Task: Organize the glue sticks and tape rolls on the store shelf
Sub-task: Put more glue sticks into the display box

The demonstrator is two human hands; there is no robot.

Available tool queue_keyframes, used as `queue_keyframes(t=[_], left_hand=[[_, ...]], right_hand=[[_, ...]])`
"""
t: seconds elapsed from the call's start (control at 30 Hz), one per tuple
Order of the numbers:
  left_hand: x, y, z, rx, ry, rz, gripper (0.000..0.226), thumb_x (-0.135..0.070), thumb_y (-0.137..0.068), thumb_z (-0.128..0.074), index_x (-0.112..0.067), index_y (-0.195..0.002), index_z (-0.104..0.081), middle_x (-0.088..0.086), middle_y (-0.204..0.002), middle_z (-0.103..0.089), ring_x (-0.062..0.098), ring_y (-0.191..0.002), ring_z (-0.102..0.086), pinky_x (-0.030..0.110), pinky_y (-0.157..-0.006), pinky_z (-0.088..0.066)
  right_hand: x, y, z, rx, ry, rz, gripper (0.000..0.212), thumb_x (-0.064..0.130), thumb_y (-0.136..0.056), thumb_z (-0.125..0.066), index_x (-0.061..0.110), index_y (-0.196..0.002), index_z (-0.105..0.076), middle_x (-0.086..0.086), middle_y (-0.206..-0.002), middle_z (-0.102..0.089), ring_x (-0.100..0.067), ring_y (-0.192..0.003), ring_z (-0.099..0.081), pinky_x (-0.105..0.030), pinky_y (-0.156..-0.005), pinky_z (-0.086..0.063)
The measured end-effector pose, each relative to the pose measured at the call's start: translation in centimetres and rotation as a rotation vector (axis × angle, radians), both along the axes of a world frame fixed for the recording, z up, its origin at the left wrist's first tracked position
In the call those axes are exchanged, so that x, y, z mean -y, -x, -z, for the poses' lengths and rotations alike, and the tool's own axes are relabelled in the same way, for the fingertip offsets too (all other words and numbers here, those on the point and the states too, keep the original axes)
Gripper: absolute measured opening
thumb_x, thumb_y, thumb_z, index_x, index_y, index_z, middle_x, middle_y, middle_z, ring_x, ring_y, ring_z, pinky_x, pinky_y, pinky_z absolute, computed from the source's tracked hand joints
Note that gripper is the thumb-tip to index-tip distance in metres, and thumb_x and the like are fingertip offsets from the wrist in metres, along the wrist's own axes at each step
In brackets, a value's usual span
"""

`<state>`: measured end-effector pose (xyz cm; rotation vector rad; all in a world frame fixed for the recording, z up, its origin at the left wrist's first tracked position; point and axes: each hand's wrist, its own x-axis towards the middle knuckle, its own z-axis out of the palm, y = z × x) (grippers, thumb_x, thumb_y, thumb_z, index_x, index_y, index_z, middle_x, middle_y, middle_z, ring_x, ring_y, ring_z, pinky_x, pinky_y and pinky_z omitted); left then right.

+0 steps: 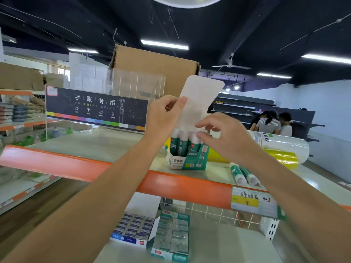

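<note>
Glue box at the shelf front, flap held up
The left hand pinches the flap's left edge between thumb and fingers; the right hand hangs with fingers loosely curled at the caps of the sticks upright in the box, and whether it grips one I cannot tell. The flap is probably thin card that creases easily; the sticks look light, stiff and smooth, best taken round the barrel. Two loose sticks lie just right of the box, tape rolls behind them
</note>
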<state>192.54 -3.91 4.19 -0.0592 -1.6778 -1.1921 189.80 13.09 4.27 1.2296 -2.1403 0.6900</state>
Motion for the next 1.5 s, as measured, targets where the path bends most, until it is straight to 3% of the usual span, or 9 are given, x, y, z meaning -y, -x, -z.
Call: queue_keyframes(t=[0.1, 0.23, 0.37, 0.53, 0.73, 1.1, 1.2, 1.33, 1.5], left_hand=[[-0.1, -0.2, 0.1, 0.024, 0.02, -0.033, 0.022, -0.037, -0.09, -0.058, -0.019, -0.088, -0.07, -0.011, -0.076, -0.065, -0.001, -0.065, -0.053, 0.008, -0.06, -0.041], [-0.3, -0.2, 0.2, 0.025, 0.027, -0.035, 0.02, -0.037, -0.09, -0.058, -0.02, -0.088, -0.068, -0.01, -0.076, -0.063, 0.0, -0.065, -0.051, 0.009, -0.059, -0.04], [-0.6, -0.3, 0.4, 0.027, 0.053, -0.057, 0.019, -0.039, -0.091, -0.056, -0.023, -0.087, -0.066, -0.01, -0.076, -0.062, 0.0, -0.067, -0.051, 0.015, -0.063, -0.042], [-0.7, -0.5, 0.6, 0.022, 0.092, -0.071, 0.021, -0.038, -0.092, -0.055, -0.019, -0.092, -0.065, -0.008, -0.08, -0.062, 0.0, -0.069, -0.052, 0.007, -0.059, -0.04], [-0.8, -0.8, 0.6, 0.021, 0.096, -0.076, 0.019, -0.036, -0.092, -0.055, -0.019, -0.093, -0.064, -0.013, -0.074, -0.057, 0.001, -0.066, -0.05, 0.003, -0.057, -0.039], [-0.9, -0.9, 0.6, 0.026, 0.075, -0.054, 0.015, -0.034, -0.092, -0.057, -0.021, -0.089, -0.064, -0.015, -0.074, -0.058, -0.01, -0.063, -0.051, 0.003, -0.058, -0.04], [-0.8, -0.8, 0.6, 0.03, 0.075, -0.055, 0.016, -0.034, -0.092, -0.057, -0.021, -0.09, -0.065, -0.015, -0.074, -0.059, -0.002, -0.066, -0.051, 0.004, -0.059, -0.04], [-0.8, -0.8, 0.6, 0.038, 0.073, -0.054, 0.015, -0.035, -0.092, -0.056, -0.023, -0.09, -0.065, -0.014, -0.076, -0.06, -0.001, -0.068, -0.052, 0.004, -0.06, -0.04], [-0.8, -0.8, 0.4, 0.032, 0.052, -0.05, 0.014, -0.035, -0.091, -0.057, -0.025, -0.087, -0.066, -0.013, -0.076, -0.061, -0.001, -0.068, -0.052, 0.005, -0.061, -0.04]], right_hand=[[-1.9, -0.2, 0.0, -0.037, -0.008, 0.088, 0.009, 0.03, -0.086, -0.065, 0.028, -0.093, -0.069, 0.018, -0.09, -0.06, -0.003, -0.08, -0.052, -0.017, -0.073, -0.038], [-4.4, -0.3, 0.1, 0.13, -0.154, 0.158, 0.022, 0.038, -0.085, -0.064, 0.036, -0.107, -0.062, 0.018, -0.086, -0.062, 0.003, -0.072, -0.05, -0.014, -0.063, -0.034], [-6.1, 0.0, 0.0, 0.188, -0.244, 0.271, 0.023, 0.04, -0.083, -0.065, 0.03, -0.103, -0.062, 0.014, -0.089, -0.062, -0.002, -0.078, -0.054, -0.017, -0.064, -0.038], [-6.5, 1.1, 0.2, 0.322, -0.401, 0.37, 0.026, 0.042, -0.081, -0.068, 0.018, -0.088, -0.074, 0.008, -0.086, -0.069, -0.011, -0.083, -0.063, -0.031, -0.076, -0.052], [-5.7, 1.7, -0.1, 0.322, -0.539, 0.437, 0.031, 0.05, -0.08, -0.066, 0.024, -0.096, -0.072, 0.006, -0.089, -0.065, -0.013, -0.084, -0.059, -0.027, -0.067, -0.043], [-3.6, 1.4, 0.2, 0.346, -0.555, 0.416, 0.028, 0.04, -0.082, -0.066, 0.017, -0.097, -0.073, -0.005, -0.1, -0.07, -0.018, -0.086, -0.059, -0.023, -0.06, -0.042], [-3.5, 1.5, 0.2, 0.388, -0.479, 0.409, 0.026, 0.035, -0.081, -0.067, 0.013, -0.093, -0.074, -0.008, -0.1, -0.072, -0.021, -0.092, -0.064, -0.028, -0.068, -0.049], [-3.8, 1.0, -0.7, 0.435, -0.171, 0.338, 0.024, 0.033, -0.083, -0.065, 0.012, -0.091, -0.075, -0.011, -0.099, -0.072, -0.025, -0.098, -0.065, -0.039, -0.082, -0.054], [-3.5, -0.2, -2.1, 0.408, 0.134, 0.164, 0.017, 0.031, -0.084, -0.063, 0.016, -0.088, -0.07, -0.003, -0.082, -0.073, -0.011, -0.069, -0.065, -0.032, -0.07, -0.054]])
